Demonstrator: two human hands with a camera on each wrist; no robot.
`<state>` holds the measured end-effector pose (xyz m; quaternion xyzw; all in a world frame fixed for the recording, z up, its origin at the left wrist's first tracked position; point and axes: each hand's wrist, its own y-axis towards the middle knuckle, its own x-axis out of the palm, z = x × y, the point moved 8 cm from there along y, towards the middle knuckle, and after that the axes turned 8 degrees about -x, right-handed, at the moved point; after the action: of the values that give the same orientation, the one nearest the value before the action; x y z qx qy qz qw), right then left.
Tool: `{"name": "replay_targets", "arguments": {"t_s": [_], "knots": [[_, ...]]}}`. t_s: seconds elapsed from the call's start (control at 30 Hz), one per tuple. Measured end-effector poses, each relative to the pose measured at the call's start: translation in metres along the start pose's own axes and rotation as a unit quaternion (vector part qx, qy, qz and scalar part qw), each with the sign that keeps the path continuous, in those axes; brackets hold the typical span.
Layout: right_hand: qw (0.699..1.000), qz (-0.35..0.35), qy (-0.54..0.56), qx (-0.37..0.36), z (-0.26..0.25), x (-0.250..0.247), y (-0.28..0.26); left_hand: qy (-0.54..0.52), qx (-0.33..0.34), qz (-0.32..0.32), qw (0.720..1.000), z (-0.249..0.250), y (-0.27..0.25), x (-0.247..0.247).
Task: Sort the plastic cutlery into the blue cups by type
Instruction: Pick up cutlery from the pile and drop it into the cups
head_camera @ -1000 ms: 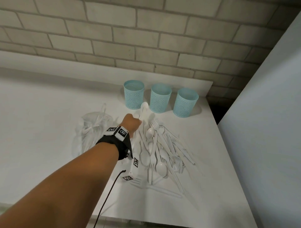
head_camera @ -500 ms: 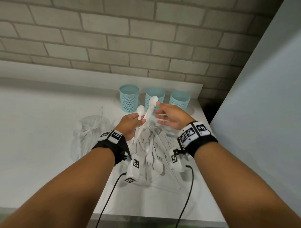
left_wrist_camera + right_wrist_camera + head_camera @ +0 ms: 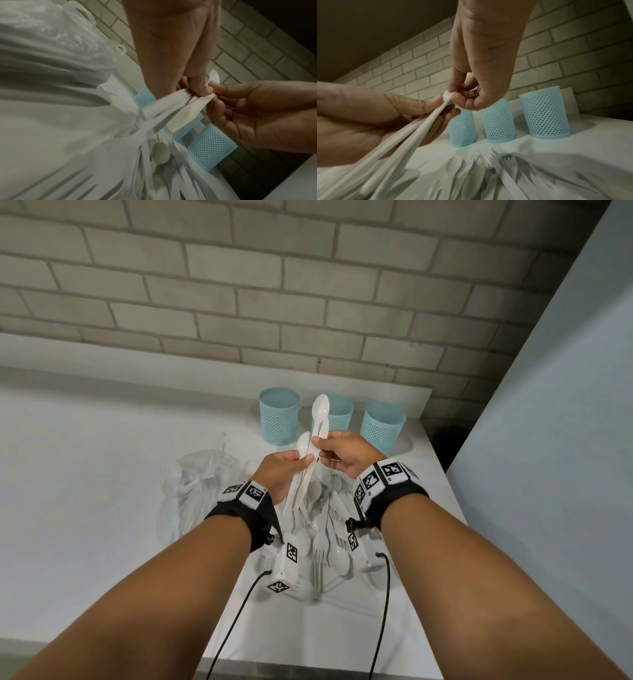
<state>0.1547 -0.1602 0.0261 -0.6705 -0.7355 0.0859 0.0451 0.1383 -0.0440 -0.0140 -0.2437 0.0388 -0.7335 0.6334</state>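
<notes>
from the head view i see my left hand [image 3: 279, 470] gripping a small bunch of white spoons [image 3: 310, 460] by the handles, bowls up, above the cutlery pile [image 3: 325, 529] on the white table [image 3: 102, 474]. my right hand [image 3: 346, 455] pinches the same bunch just above the left thumb. three blue cups [image 3: 279, 416] stand upright in a row at the back near the brick wall [image 3: 308, 285]; the tallest spoon bowl overlaps the middle one from here. a clear plastic bag [image 3: 202, 477] lies left of the pile.

in the left wrist view, my left thumb presses the spoon handles [image 3: 171, 108] against the fingers, and the right hand's fingers [image 3: 221, 89] close on them from the side.

in the right wrist view, the right thumb and forefinger [image 3: 453, 83] pinch a handle where it leaves the left hand [image 3: 385, 115]. forks and spoons lie blurred below, in front of the cups [image 3: 498, 119].
</notes>
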Motion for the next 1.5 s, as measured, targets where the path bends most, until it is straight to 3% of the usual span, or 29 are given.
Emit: {"name": "replay_targets", "arguments": {"t_s": [0.13, 0.27, 0.4, 0.53, 0.63, 0.9, 1.0, 1.2, 1.27, 1.33, 1.4, 1.5], "knots": [[1.000, 0.011, -0.002, -0.009, 0.002, 0.000, 0.008, -0.023, 0.008, -0.013, 1.000, 0.004, 0.002, -0.002], [0.997, 0.045, -0.028, -0.050, -0.011, -0.003, 0.021, -0.042, 0.020, 0.019, 0.999, 0.010, 0.008, -0.011], [0.981, 0.154, 0.002, -0.117, -0.045, -0.023, 0.041, -0.037, 0.050, 0.100, 0.993, 0.020, 0.012, -0.033], [0.932, 0.306, 0.016, -0.192, -0.088, -0.048, 0.063, -0.069, 0.073, 0.156, 0.983, 0.031, 0.015, -0.053], [0.918, 0.317, 0.010, -0.237, -0.108, -0.043, 0.083, -0.102, 0.092, 0.160, 0.978, 0.041, 0.020, -0.059], [0.954, 0.176, -0.129, -0.205, -0.086, 0.010, 0.132, -0.161, 0.125, 0.142, 0.969, 0.059, 0.030, -0.062], [0.965, 0.140, -0.114, -0.188, -0.075, 0.019, 0.131, -0.159, 0.131, 0.141, 0.968, 0.062, 0.031, -0.062], [0.960, 0.162, -0.090, -0.212, -0.073, 0.004, 0.115, -0.168, 0.141, 0.145, 0.965, 0.064, 0.025, -0.059], [0.978, 0.077, -0.111, -0.162, -0.062, 0.008, 0.107, -0.170, 0.140, 0.140, 0.965, 0.065, 0.022, -0.055], [0.983, -0.097, -0.148, -0.044, -0.036, 0.025, 0.090, -0.172, 0.136, 0.133, 0.966, 0.065, 0.020, -0.050], [0.945, -0.238, -0.211, 0.076, -0.004, 0.036, 0.064, -0.167, 0.132, 0.130, 0.968, 0.064, 0.018, -0.043], [0.886, -0.341, -0.274, 0.156, 0.028, 0.040, 0.034, -0.162, 0.134, 0.129, 0.969, 0.063, 0.015, -0.032]]}}
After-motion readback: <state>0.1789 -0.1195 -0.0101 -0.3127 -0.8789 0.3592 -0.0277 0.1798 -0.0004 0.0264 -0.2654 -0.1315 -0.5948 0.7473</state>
